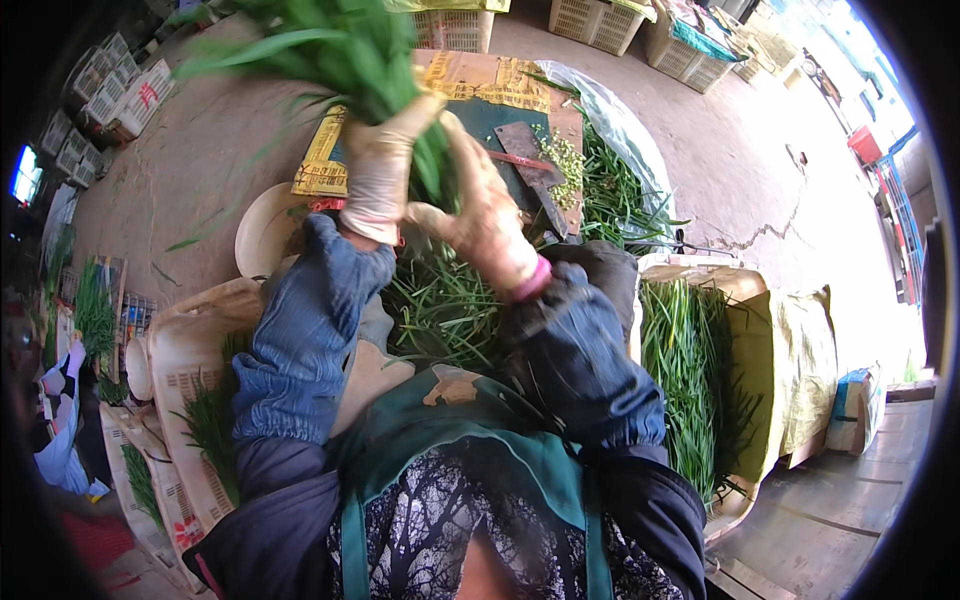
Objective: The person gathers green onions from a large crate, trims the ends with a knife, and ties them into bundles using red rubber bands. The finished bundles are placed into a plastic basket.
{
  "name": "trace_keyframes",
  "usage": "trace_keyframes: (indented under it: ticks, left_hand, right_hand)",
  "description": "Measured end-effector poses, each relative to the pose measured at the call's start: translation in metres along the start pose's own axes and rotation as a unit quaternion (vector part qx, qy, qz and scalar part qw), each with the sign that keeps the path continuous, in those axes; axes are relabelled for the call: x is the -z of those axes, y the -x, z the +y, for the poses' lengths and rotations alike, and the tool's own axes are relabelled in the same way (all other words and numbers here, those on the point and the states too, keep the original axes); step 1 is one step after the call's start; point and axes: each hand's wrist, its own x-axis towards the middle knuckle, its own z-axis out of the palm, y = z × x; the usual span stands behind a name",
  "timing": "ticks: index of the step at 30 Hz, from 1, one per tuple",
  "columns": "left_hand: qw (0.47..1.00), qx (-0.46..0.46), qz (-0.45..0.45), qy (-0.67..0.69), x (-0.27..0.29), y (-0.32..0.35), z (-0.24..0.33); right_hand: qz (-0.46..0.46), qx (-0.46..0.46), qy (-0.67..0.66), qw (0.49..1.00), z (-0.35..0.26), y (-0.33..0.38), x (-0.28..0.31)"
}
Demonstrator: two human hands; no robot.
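Observation:
A bunch of long green chive-like leaves [345,55] is raised above the work board, its tips blurred toward the upper left. My left hand [383,165], in a pale thin glove, is closed round the bunch. My right hand [488,205], gloved too, curves against the lower stems, with the thumb on the near side and the fingers on the far side. To its right, a flat brownish blade [525,148] with a red strip lies on the board beside small pale green trimmings [565,172]. Loose leaves [445,310] lie below my hands, over my lap.
Crates of green leaves flank me: a right one [690,385] and a left one [205,375]. A cream bucket [265,235] stands left of the board [440,75]. Clear plastic [625,130] edges more leaves. Another person's arm [75,360] shows at far left.

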Motion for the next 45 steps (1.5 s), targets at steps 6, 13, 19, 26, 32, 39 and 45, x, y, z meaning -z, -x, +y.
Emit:
trace_keyframes:
  ticks: [6,13,19,26,32,39,45]
  left_hand:
    - [0.930,0.186,-0.314,-0.046,0.002,-0.031,0.014]
    - [0.856,0.351,-0.352,0.142,0.048,-0.035,-0.005]
    - [0.876,0.321,-0.241,0.267,0.064,-0.018,-0.046]
    - [0.911,0.251,-0.108,0.310,0.124,-0.039,-0.048]
    - [0.918,0.225,-0.025,0.327,0.154,-0.042,-0.057]
    - [0.913,0.206,-0.027,0.351,0.160,-0.040,-0.064]
    - [0.918,0.196,-0.021,0.345,0.161,-0.035,-0.069]
  right_hand:
    - [-0.182,-0.218,-0.468,0.837,0.036,-0.022,0.012]
    - [-0.289,-0.306,-0.542,0.728,0.016,-0.024,0.015]
    - [-0.345,-0.298,-0.412,0.789,0.034,-0.018,-0.002]
    - [-0.107,-0.334,-0.375,0.858,-0.003,0.043,0.066]
    - [-0.110,-0.119,0.077,0.984,-0.033,0.083,0.022]
    - [-0.115,-0.066,0.134,0.982,-0.006,0.079,-0.010]
    - [-0.134,-0.070,0.155,0.976,0.003,0.075,-0.021]
